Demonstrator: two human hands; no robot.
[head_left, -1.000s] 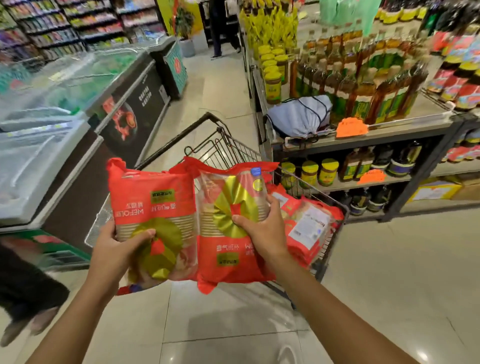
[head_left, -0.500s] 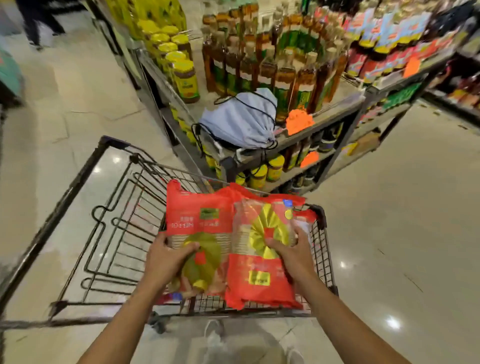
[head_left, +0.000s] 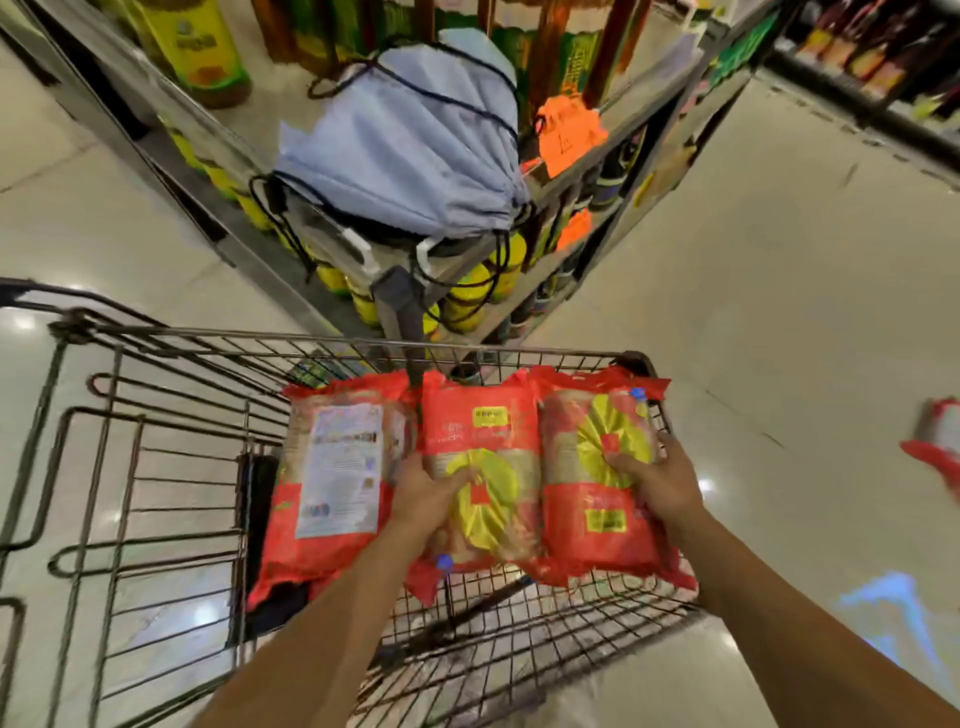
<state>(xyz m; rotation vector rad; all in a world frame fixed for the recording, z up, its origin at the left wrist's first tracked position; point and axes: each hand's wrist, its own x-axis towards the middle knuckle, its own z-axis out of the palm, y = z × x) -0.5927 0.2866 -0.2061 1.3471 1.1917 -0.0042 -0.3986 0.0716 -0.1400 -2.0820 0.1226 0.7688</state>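
Inside the wire shopping cart (head_left: 171, 467) I hold two red packets with yellow fan prints side by side. My left hand (head_left: 423, 496) grips the middle packet (head_left: 483, 441) at its lower half. My right hand (head_left: 662, 480) grips the right packet (head_left: 597, 525) along its right edge, thumb on the yellow print. A third red packet (head_left: 337, 483) lies in the cart to their left, back label up. Both held packets are low in the cart basket; whether they rest on its floor is unclear.
A store shelf (head_left: 613, 150) stands just beyond the cart, with a light blue drawstring bag (head_left: 410, 145), orange price tags (head_left: 569, 130), bottles and yellow-lidded jars. Tiled floor lies to the right. A blurred red object (head_left: 935, 441) shows at the right edge.
My hands have lowered both red packets from above the cart down into its basket, beside the packet lying there. The view has tilted down and closer to the shelf.
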